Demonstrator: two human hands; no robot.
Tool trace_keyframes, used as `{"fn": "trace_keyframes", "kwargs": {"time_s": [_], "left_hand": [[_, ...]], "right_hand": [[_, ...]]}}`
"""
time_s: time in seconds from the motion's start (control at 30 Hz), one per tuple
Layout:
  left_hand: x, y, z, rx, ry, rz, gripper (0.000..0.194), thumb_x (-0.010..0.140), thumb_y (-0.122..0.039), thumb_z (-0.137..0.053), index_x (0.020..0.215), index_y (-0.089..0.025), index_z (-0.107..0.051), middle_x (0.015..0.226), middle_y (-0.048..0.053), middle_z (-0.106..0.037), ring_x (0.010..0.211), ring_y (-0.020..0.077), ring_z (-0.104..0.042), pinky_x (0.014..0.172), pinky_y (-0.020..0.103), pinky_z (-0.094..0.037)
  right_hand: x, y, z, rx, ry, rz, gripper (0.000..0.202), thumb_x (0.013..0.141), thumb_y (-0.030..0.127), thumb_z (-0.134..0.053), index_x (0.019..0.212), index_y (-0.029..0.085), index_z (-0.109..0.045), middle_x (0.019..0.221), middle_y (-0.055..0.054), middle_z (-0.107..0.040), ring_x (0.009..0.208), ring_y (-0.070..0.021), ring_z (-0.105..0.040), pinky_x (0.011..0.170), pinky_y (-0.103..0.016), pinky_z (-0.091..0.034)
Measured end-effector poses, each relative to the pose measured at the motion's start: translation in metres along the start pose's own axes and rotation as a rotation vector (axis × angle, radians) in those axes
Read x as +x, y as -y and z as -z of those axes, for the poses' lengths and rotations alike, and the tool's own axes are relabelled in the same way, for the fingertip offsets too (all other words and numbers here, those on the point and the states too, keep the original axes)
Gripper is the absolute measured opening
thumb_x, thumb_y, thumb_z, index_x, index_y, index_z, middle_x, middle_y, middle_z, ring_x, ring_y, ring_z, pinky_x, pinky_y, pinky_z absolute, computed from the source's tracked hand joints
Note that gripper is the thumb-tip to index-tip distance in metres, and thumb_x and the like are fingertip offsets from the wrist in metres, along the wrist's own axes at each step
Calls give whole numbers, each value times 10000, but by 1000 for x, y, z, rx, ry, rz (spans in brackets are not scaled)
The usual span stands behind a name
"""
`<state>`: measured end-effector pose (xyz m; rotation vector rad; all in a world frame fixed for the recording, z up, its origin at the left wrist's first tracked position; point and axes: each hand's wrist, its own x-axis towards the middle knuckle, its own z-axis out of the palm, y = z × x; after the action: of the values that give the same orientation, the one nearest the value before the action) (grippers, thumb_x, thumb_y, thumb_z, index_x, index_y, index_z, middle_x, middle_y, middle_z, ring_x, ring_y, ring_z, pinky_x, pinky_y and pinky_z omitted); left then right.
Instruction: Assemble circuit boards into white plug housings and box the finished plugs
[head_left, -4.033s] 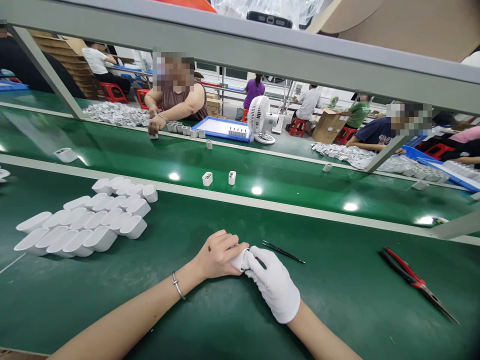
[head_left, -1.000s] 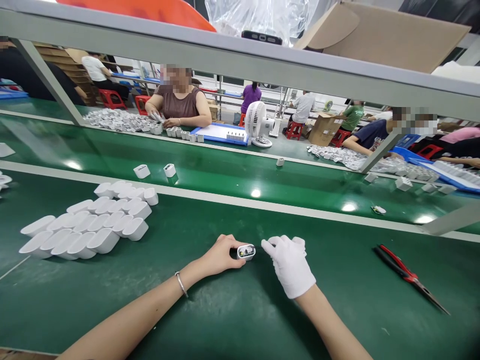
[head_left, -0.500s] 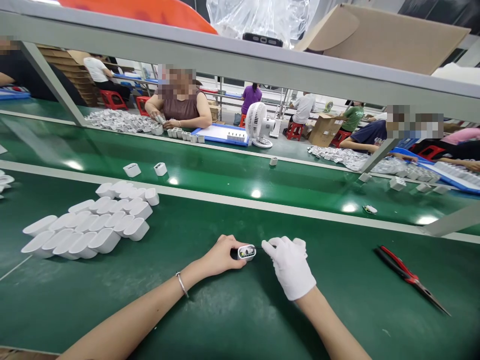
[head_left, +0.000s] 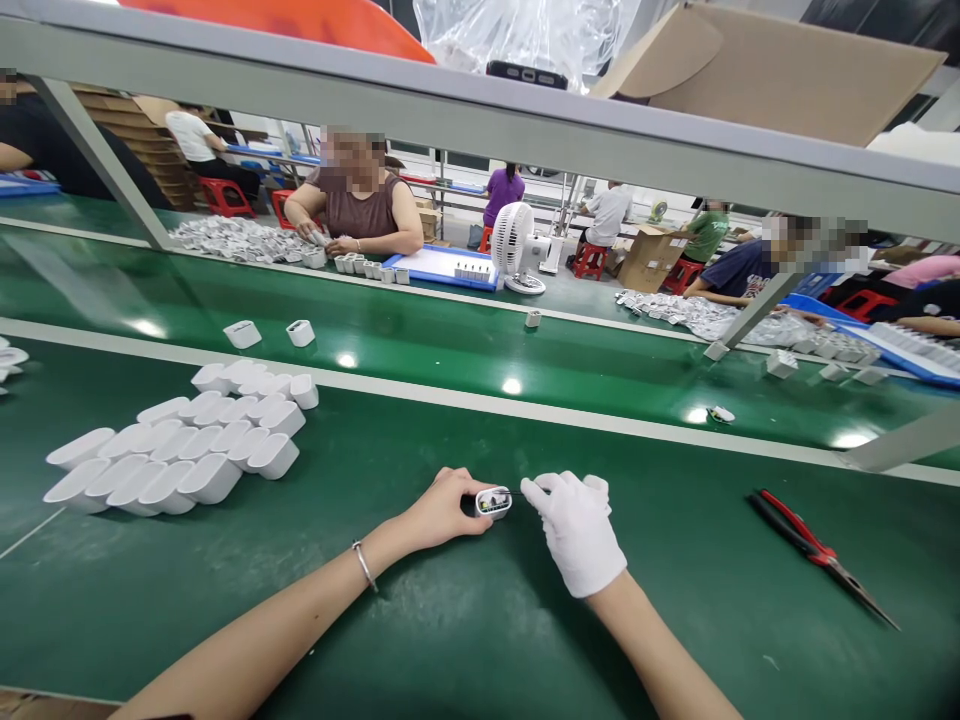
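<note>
My bare left hand [head_left: 448, 507] grips a small white oval housing [head_left: 493, 503] between thumb and fingers, its open top showing electronic parts inside. Just right of it, my right hand [head_left: 576, 525], in a white glove, pinches a thin dark tool [head_left: 517, 492] whose tip reaches the housing's rim. Most of the tool is hidden by the glove. Several white oval cases [head_left: 180, 445] stand grouped on the green table at the left.
Red-and-black pliers [head_left: 821, 555] lie at the right. Beyond a pale strip, a green belt [head_left: 420, 360] carries white housings [head_left: 301, 333] and a small part [head_left: 721, 414]. A metal frame [head_left: 480, 125] crosses above. People work opposite, near a white fan [head_left: 513, 245].
The housings and the small part on the belt have shifted left. My right hand has moved very slightly left; my left hand keeps holding the housing.
</note>
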<state>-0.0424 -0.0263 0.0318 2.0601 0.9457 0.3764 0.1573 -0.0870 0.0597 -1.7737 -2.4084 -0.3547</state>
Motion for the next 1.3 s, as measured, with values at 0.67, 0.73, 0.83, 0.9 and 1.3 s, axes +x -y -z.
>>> {"fn": "trace_keyframes", "kwargs": {"time_s": [0.67,0.73,0.83,0.9,1.3], "left_hand": [[-25,27,81,625,-491,403,606,689,-231,-706,1262,-234,-511,1353,102,-460,1161,331,-454,965,408,-314],[-31,42,103,681,-717,594,583,791,-124,-535,1345,-40,-375,1413,263,-301,1247,429,-316,983,536,-227],[-38,65,124,736,-902,758,539,818,-48,-381,1334,88,-305,1425,346,-171,1285,459,-226,983,597,-163],[-41,76,130,763,-932,785,479,812,-19,-337,1271,107,-389,1427,349,-161,1293,443,-226,988,598,-157],[-5,62,78,624,-532,153,220,861,-256,-418,835,-156,-612,1283,134,-519,1049,296,-540,921,490,-370]], "right_hand": [[-11,15,-38,302,-64,-1,564,861,309,-466,1390,280,-274,1397,-110,-386,1052,-268,-548,709,-345,-488],[-4,29,-36,472,9,139,414,891,270,-416,1302,304,-384,1254,-77,-527,990,-211,-579,714,-293,-487],[23,32,-34,674,107,142,209,932,273,-346,1012,291,-539,967,-8,-619,820,-138,-603,703,-225,-463],[53,18,-34,671,43,4,182,926,334,-380,904,259,-545,908,-1,-605,815,-131,-589,737,-218,-440],[125,-109,-86,243,-144,-504,552,811,345,-543,1333,297,-371,1365,-75,-385,1086,-214,-498,833,-275,-394]]}}
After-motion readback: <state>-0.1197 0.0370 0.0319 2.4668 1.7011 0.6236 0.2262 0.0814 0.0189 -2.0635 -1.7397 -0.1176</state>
